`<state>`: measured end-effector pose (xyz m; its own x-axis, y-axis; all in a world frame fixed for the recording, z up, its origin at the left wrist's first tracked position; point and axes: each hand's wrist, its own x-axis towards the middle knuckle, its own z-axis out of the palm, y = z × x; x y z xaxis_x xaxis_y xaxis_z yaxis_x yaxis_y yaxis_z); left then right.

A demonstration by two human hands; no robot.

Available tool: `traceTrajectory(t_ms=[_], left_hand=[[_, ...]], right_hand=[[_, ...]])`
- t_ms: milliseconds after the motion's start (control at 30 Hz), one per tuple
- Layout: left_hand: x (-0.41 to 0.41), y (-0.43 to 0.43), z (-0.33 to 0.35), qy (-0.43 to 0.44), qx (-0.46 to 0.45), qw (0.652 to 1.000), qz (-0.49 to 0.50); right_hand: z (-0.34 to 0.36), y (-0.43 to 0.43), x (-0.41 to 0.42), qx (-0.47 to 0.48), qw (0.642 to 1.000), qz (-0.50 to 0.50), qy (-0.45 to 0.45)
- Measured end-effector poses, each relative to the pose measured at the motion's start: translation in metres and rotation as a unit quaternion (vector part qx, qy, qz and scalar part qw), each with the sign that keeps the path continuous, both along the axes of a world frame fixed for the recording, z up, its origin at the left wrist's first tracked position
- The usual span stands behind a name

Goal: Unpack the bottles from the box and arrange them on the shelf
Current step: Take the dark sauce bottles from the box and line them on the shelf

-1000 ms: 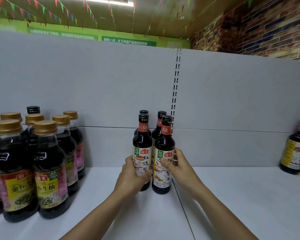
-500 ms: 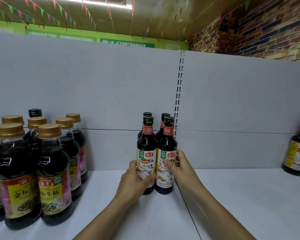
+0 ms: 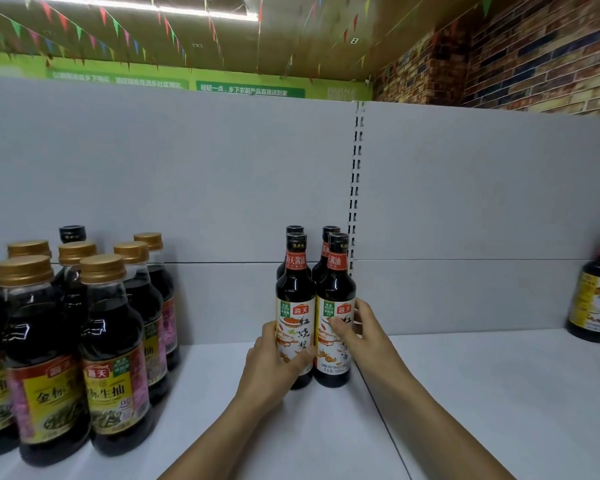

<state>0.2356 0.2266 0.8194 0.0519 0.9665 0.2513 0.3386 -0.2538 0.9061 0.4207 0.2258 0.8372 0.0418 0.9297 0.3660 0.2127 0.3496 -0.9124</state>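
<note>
the left hand is wrapping around the lower label of the front-left bottle, with the thumb lying across the label's front and the fingers curling round its left side. the right hand is gripping the front-right bottle at label height — thumb on the front, fingers round the right side. both dark, black-capped bottles are standing upright on the white shelf, touching side by side, just in front of two matching rear bottles whose caps are showing right behind them. the four are forming a tight block near the back panel, just left of the slotted upright. well to the left, a cluster of gold-capped bottles is standing on the same shelf, with one black cap showing at its back. at the far right edge, yellow-labelled bottles are sitting against the panel — partly cut off by the frame. a brick wall is showing above the panel at right.
</note>
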Motion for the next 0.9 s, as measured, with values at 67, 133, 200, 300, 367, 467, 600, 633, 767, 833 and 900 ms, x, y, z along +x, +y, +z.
traceTrajectory(t_ms=[67, 133, 200, 300, 367, 467, 600, 633, 767, 833, 900], left_hand=[[0.002, 0.001, -0.002, 0.011, 0.005, 1.000, 0.015], [0.005, 0.000, -0.003, 0.042, 0.031, 0.997, 0.054], [0.009, -0.007, -0.001, 0.074, 0.082, 0.988, 0.107], [0.013, -0.020, 0.006, 0.089, 0.159, 0.972, 0.145], [0.015, -0.028, 0.010, 0.081, 0.202, 0.966, 0.140], [0.020, -0.039, 0.014, 0.088, 0.222, 0.968, 0.082], [0.033, -0.056, 0.017, 0.144, 0.226, 0.963, -0.024], [0.040, -0.063, 0.018, 0.150, 0.227, 0.961, -0.058], [0.068, -0.091, 0.026, 0.190, 0.246, 0.938, -0.151], [0.090, -0.107, 0.029, 0.193, 0.248, 0.933, -0.177], [0.113, -0.122, 0.030, 0.182, 0.248, 0.930, -0.201]], right_hand=[[0.001, -0.002, 0.001, -0.006, 1.000, -0.004, -0.011], [0.002, -0.005, 0.002, -0.009, 0.999, -0.010, -0.029], [0.005, -0.010, 0.005, -0.015, 0.999, -0.028, -0.043], [0.011, -0.019, 0.010, -0.022, 0.996, -0.050, -0.069], [0.013, -0.028, 0.012, -0.024, 0.995, -0.063, -0.076], [0.014, -0.047, 0.015, -0.026, 0.992, -0.079, -0.097], [0.012, -0.079, 0.026, -0.025, 0.989, -0.083, -0.119], [0.010, -0.088, 0.032, -0.026, 0.988, -0.089, -0.123], [0.010, -0.121, 0.055, -0.022, 0.986, -0.109, -0.123], [0.008, -0.140, 0.073, -0.017, 0.985, -0.127, -0.114], [0.006, -0.159, 0.092, -0.014, 0.982, -0.153, -0.113]])
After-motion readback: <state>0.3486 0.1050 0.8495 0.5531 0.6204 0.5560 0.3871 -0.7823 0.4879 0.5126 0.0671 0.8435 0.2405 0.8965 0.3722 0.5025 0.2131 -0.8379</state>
